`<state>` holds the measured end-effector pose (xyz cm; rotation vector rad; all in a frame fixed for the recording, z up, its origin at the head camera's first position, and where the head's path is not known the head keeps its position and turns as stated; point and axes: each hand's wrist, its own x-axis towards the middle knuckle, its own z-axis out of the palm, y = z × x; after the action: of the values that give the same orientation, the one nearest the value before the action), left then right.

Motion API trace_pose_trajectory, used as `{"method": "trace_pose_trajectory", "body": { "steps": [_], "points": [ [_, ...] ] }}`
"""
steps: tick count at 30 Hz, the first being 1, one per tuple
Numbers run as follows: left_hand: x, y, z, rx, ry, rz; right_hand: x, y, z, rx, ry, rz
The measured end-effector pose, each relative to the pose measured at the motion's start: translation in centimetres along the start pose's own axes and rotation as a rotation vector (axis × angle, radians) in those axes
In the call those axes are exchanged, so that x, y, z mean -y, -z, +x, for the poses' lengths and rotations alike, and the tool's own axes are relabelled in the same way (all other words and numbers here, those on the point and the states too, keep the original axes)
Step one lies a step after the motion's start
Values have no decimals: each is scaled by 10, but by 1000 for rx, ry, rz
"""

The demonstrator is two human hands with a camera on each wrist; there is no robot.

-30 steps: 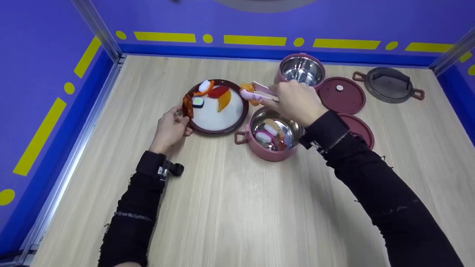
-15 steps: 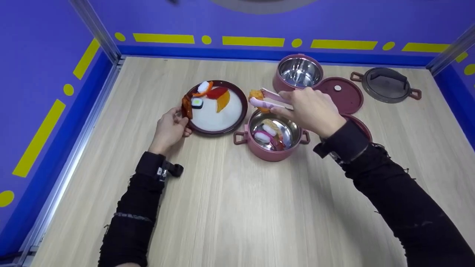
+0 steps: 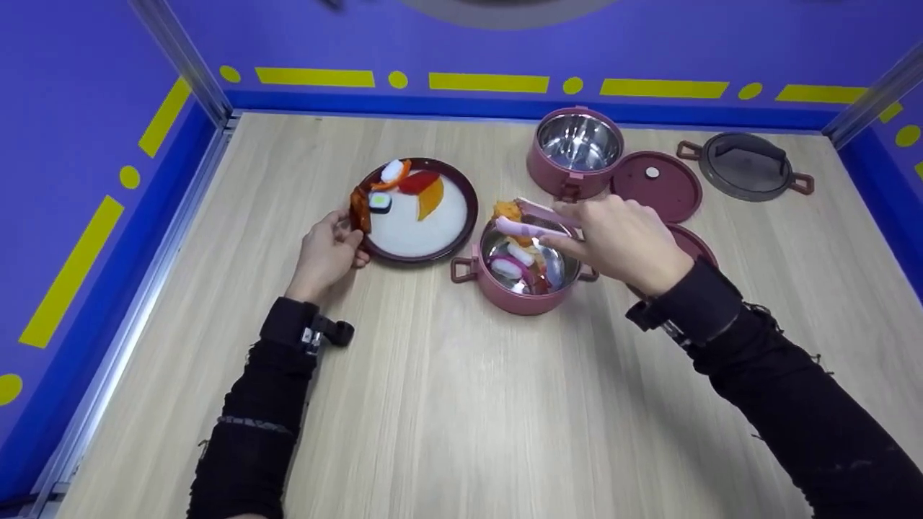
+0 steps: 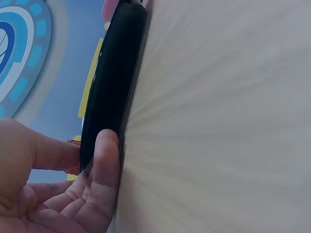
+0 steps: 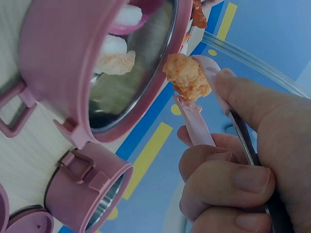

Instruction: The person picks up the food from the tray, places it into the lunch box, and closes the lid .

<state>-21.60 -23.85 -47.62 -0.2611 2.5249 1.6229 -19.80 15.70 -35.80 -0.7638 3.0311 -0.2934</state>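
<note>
My right hand (image 3: 627, 241) grips pink tongs (image 3: 530, 220) that pinch an orange fried food piece (image 3: 507, 211) over the far rim of a pink steel-lined pot (image 3: 528, 268). The right wrist view shows that food piece (image 5: 187, 76) between the tong tips (image 5: 194, 116), just above the pot (image 5: 73, 73), which holds several toy foods. My left hand (image 3: 326, 249) holds the near-left rim of a dark round plate (image 3: 422, 231) with toy sushi and slices; its thumb (image 4: 104, 165) lies on the plate edge (image 4: 114, 82).
A second pink pot (image 3: 575, 151), empty, stands behind. Two dark red lids (image 3: 655, 186) lie to its right, and a grey lid with handles (image 3: 746, 166) sits at the far right. Blue walls with yellow marks enclose the wooden table (image 3: 461, 404).
My right hand has carried the tongs and the fried piece from beside the plate toward me and rightward, lowering it over the near pot. The left hand stays on the plate.
</note>
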Motion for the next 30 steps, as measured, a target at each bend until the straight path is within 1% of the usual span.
{"method": "trace_pose_trajectory", "body": {
  "steps": [10,17,24,30],
  "points": [
    [3,1,1,-10,-9,-13,-2,-12,-18,52,30,24],
    [2,1,0,-7,-4,-22,-2,-19,-27,67,46,-7],
    [2,1,0,-4,11,-48,0,-22,-29,94,58,-20],
    [1,1,-1,-1,7,-40,1,-23,-30,123,63,-38]
  ]
}}
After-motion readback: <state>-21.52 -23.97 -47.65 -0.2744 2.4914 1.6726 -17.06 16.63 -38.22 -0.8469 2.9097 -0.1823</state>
